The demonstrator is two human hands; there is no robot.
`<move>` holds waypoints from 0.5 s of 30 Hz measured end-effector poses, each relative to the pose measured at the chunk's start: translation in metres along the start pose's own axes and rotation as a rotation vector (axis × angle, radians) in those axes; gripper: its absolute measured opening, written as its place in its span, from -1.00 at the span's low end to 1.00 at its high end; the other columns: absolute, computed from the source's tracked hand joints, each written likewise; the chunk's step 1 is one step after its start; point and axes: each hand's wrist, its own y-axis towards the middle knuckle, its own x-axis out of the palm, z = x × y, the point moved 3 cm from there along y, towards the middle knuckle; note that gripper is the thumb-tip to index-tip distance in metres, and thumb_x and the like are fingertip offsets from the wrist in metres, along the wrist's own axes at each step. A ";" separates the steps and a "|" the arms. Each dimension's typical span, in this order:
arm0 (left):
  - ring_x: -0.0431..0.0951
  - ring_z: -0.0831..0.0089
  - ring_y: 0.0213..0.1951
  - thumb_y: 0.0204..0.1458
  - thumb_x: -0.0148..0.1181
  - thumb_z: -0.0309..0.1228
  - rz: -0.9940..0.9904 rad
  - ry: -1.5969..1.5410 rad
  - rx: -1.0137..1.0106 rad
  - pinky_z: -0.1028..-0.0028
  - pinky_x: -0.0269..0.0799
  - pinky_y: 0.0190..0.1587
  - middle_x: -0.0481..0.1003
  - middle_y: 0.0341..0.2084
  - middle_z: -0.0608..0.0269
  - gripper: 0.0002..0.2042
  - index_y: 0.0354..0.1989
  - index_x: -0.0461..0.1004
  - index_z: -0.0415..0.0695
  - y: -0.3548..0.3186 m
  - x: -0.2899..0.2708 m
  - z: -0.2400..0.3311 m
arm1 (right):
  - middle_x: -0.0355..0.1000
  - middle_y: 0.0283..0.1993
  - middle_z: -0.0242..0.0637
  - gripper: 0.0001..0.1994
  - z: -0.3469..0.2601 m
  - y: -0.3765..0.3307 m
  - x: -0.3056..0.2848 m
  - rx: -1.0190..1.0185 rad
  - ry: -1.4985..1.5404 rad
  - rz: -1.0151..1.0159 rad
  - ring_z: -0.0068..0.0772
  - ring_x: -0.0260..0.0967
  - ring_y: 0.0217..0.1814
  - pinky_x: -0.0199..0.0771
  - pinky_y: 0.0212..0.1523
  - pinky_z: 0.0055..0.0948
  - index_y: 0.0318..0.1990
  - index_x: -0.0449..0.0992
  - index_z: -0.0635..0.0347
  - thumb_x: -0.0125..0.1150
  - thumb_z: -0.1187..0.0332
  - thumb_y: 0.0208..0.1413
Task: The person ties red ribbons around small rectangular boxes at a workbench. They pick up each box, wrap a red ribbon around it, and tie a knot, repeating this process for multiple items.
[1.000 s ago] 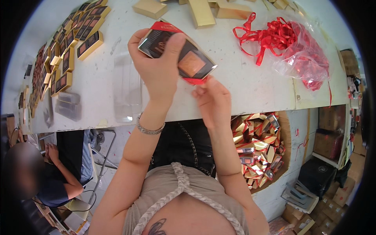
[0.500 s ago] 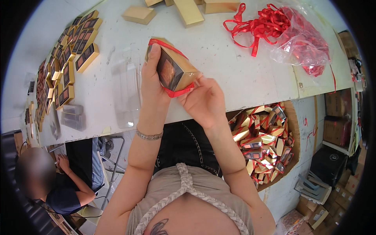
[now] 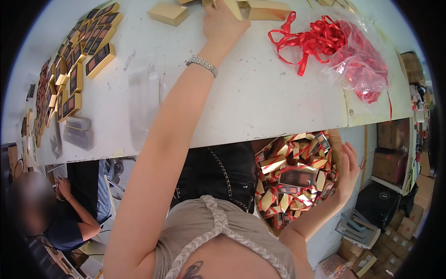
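Note:
My left hand [image 3: 224, 24] reaches across to the far side of the table, its fingers around a plain gold box [image 3: 233, 8] among other gold boxes there. To the right, my right hand [image 3: 347, 171] is over the rim of a carton [image 3: 335, 139], fingers stretched out and holding nothing. A gold gift box with a dark windowed face and red ribbon [image 3: 297, 177] is inside the carton, above or on top of many similar ribboned boxes [image 3: 274, 163]; whether it rests on them I cannot tell.
Rows of gold boxes with dark faces [image 3: 100, 60] cover the table's left. A clear bag of red ribbons [image 3: 360, 60] lies at the right, loose loops [image 3: 320, 37] spilling out. Clear plastic trays [image 3: 78, 133] sit near the left front edge. A co-worker [image 3: 69, 223] sits at lower left.
The ribboned box has left both hands and is now in the carton. My left hand moved far forward to the gold boxes; my right hand moved right and down to the carton.

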 end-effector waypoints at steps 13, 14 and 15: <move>0.32 -0.11 0.07 -0.13 -0.07 -0.14 -0.949 -1.508 -0.734 0.17 0.43 -0.06 0.05 0.21 -0.30 -0.22 0.29 -0.06 -0.31 -0.136 -0.043 -0.007 | 0.47 -0.11 -0.25 -0.74 -0.097 0.087 0.168 -0.001 0.779 -0.193 -0.46 0.41 -0.12 0.34 -0.08 -0.50 -0.11 0.51 0.30 0.14 0.40 0.04; 0.34 -0.12 0.05 -0.14 -0.06 -0.12 -0.927 -1.329 -0.733 0.19 0.44 -0.08 0.06 0.20 -0.29 -0.21 0.29 -0.05 -0.31 -0.144 -0.047 -0.004 | 0.48 -0.12 -0.26 -0.74 -0.102 0.093 0.178 0.001 0.811 -0.251 -0.47 0.41 -0.13 0.36 -0.11 -0.51 -0.12 0.52 0.29 0.18 0.41 0.02; 0.39 -0.05 0.01 -0.14 0.06 -0.10 -0.845 -1.162 -0.759 0.18 0.44 -0.09 0.21 0.13 -0.22 -0.19 0.26 -0.01 -0.33 -0.150 -0.051 0.001 | 0.49 -0.14 -0.27 -0.74 -0.103 0.095 0.185 0.003 0.736 -0.339 -0.49 0.41 -0.13 0.37 -0.13 -0.53 -0.13 0.53 0.27 0.21 0.41 -0.01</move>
